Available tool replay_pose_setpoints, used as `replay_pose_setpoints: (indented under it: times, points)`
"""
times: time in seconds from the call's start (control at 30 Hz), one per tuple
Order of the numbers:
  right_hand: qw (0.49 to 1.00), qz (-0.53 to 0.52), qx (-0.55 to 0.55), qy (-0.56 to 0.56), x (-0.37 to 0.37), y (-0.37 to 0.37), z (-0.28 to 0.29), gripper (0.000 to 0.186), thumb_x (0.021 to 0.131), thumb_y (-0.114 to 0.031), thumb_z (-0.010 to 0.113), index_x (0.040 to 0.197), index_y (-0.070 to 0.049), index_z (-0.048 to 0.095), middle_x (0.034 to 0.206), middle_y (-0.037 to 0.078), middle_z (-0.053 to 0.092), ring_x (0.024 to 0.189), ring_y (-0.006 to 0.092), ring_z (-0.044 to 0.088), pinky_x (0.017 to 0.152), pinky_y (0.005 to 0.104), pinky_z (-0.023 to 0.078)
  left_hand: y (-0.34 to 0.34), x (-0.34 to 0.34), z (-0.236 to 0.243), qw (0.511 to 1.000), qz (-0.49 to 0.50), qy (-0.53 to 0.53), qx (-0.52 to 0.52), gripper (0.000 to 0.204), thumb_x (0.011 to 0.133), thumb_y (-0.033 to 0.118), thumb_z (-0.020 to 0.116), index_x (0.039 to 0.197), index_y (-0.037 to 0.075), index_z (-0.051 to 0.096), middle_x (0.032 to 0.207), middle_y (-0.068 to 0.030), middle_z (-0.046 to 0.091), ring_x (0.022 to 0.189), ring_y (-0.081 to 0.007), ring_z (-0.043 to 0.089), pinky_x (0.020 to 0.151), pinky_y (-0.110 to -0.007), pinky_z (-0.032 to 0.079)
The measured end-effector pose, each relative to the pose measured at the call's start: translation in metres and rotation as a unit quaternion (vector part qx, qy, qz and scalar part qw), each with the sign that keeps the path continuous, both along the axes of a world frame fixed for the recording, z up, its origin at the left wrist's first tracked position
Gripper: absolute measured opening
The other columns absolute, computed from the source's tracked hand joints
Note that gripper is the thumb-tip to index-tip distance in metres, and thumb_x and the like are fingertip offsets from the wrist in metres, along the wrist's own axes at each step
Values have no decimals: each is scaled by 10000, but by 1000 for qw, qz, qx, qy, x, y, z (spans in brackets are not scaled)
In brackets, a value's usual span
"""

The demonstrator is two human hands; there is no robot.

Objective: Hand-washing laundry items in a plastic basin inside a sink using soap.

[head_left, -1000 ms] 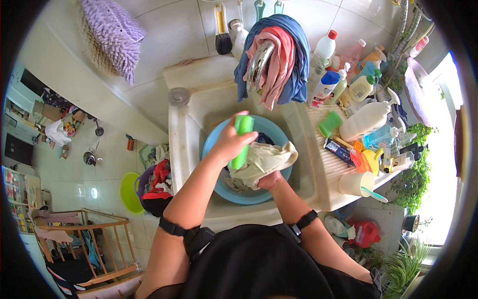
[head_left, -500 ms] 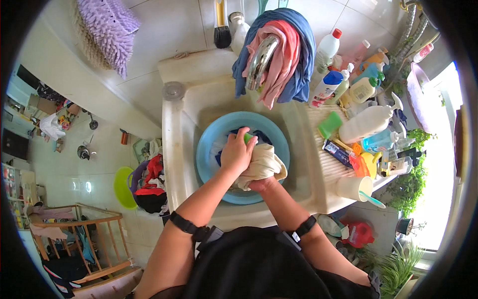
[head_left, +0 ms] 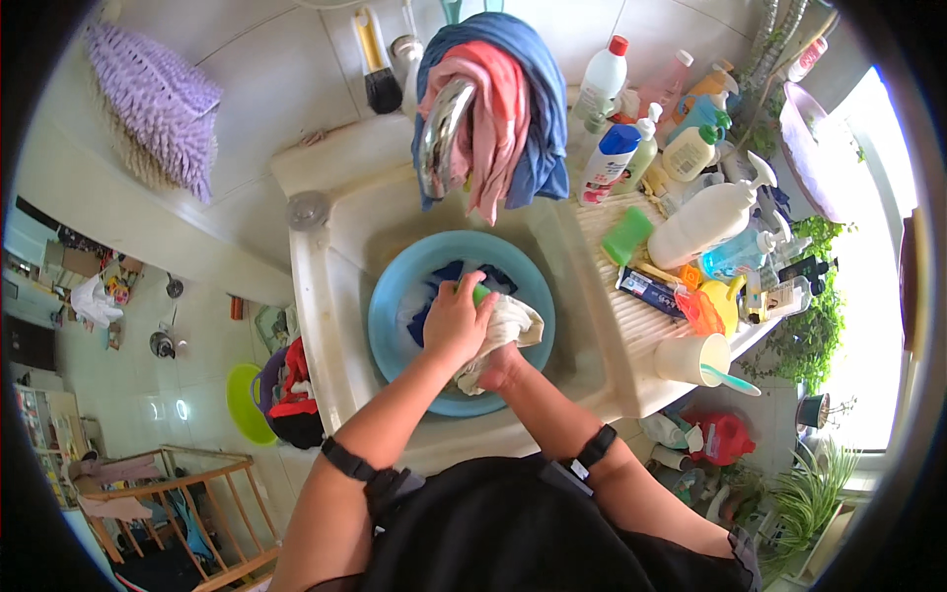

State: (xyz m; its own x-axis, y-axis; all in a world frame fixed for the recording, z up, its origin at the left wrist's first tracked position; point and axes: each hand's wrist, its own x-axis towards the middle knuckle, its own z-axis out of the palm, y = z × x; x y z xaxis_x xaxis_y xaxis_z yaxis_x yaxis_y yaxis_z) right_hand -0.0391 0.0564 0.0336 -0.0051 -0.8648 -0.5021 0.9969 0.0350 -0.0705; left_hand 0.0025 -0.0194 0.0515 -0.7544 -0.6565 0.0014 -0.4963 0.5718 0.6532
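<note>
A blue basin (head_left: 395, 296) sits in the white sink (head_left: 326, 286). My left hand (head_left: 456, 321) is closed around a green bar of soap (head_left: 480, 293) and presses it down onto a cream cloth (head_left: 508, 331). My right hand (head_left: 498, 375) grips that cloth from underneath, mostly hidden by it. Dark blue fabric (head_left: 449, 281) lies in the basin behind the hands. Both wrists wear black bands.
Blue and pink cloths (head_left: 493, 118) hang over the tap. Several bottles (head_left: 691, 168), a green cup (head_left: 627, 235) and a white cup (head_left: 691, 357) crowd the ledge on the right. A purple mop head (head_left: 153, 99) hangs at the upper left. A wooden crib (head_left: 168, 503) stands at the lower left.
My left hand came down from above the basin with the green soap and now presses it on the cloth. The cloth is bunched lower in the basin.
</note>
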Motion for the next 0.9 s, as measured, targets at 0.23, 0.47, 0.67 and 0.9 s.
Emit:
replay_pose_setpoints:
  times: [0.23, 0.47, 0.67, 0.9]
  points:
    - [993, -116, -8, -4, -31, 2, -17, 497, 810, -552, 374, 989, -126, 559, 998, 88, 580, 912, 255, 552, 826, 419, 435, 8, 18, -31, 996, -19, 44, 79, 397, 863, 406, 436, 1165, 152, 395, 997, -196, 496, 846, -351, 534, 748, -418, 431]
    - [974, -162, 146, 63, -61, 15, -37, 462, 815, -570, 394, 972, -155, 523, 912, 47, 559, 799, 229, 560, 726, 403, 472, -9, 13, -39, 846, 140, 44, 513, 460, 894, 473, 333, 1191, 125, 378, 1081, -92, 478, 943, -191, 492, 784, -313, 427]
    - [985, -59, 137, 86, -42, 44, -64, 434, 872, -462, 381, 1037, -86, 523, 962, 70, 608, 840, 206, 612, 674, 342, 521, 49, -133, 76, 983, -163, -23, 82, 414, 850, 357, 466, 1172, 101, 417, 1026, -234, 494, 981, -377, 495, 831, -424, 400]
    - [954, -105, -45, 276, -39, 55, -15, 391, 882, -325, 457, 1190, -84, 450, 1158, 41, 528, 1032, 158, 523, 853, 328, 439, 84, -248, 54, 974, -135, -165, -73, 483, 834, 405, 458, 1228, 137, 382, 1128, -215, 440, 992, -325, 523, 800, -422, 437]
